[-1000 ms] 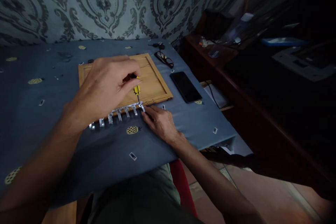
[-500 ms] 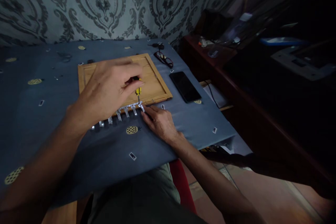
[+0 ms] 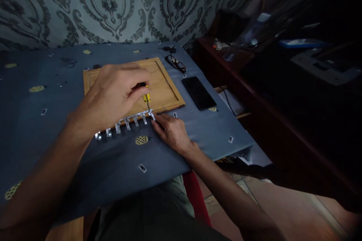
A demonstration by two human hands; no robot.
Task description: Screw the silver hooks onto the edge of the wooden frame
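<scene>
My left hand [image 3: 115,88] is closed around the handle of a yellow and black screwdriver [image 3: 146,96]. The screwdriver stands nearly upright, its tip down at the right end of a shiny metal hook rail [image 3: 135,116]. That rail, with several hooks hanging off it, lies along the near edge of a framed wooden board [image 3: 161,86]. At the rail's right end, the thumb and fingers of my right hand [image 3: 172,131] are closed on the last hook. My left hand and forearm cover part of the board and come close over the rail's left part.
A black phone [image 3: 198,93] lies right of the board, with eyeglasses [image 3: 175,63] behind it. Scissors [image 3: 68,60] rest at the back left of the blue tablecloth [image 3: 169,162]. A dark wooden desk [image 3: 254,86] with a clear bottle [image 3: 246,37] stands at the right.
My left hand has shifted slightly left, and the screwdriver handle now leans a little more to the left. My right hand stays at the end hook.
</scene>
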